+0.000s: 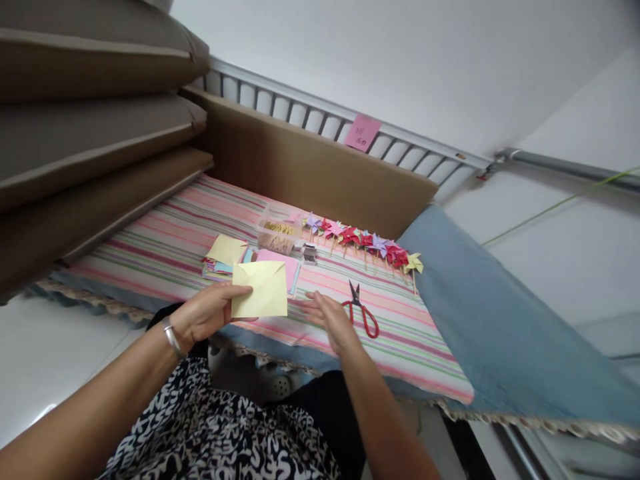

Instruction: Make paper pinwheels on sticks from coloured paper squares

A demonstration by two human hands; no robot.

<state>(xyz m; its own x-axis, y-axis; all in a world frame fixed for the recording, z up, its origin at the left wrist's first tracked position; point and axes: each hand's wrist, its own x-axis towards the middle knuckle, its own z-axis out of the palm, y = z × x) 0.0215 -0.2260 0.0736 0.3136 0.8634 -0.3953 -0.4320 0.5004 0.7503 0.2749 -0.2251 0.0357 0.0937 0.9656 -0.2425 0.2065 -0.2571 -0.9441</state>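
My left hand [213, 308] pinches a square of pale yellow paper [263, 293] by its left side, thumb on top. Faint crease or cut lines show near the paper's upper corners. To the right of the sheet, my right hand [327, 319] is held with its fingers stretched out and nothing in them. Red-handled scissors [369, 320] lie just beyond that hand, blades pointing away. Behind the held sheet are a pile of coloured paper squares [226, 249] topped with yellow, and a second pile with a pink square [278, 260] on top.
A clear plastic box [277, 230] holds thin sticks, with a small metallic object [309, 253] beside it. Several paper pinwheels [350, 237] on sticks lie in a row at the back. Thick brown padded slabs [100, 133] rise at the left. A striped cloth [400, 353] covers the surface.
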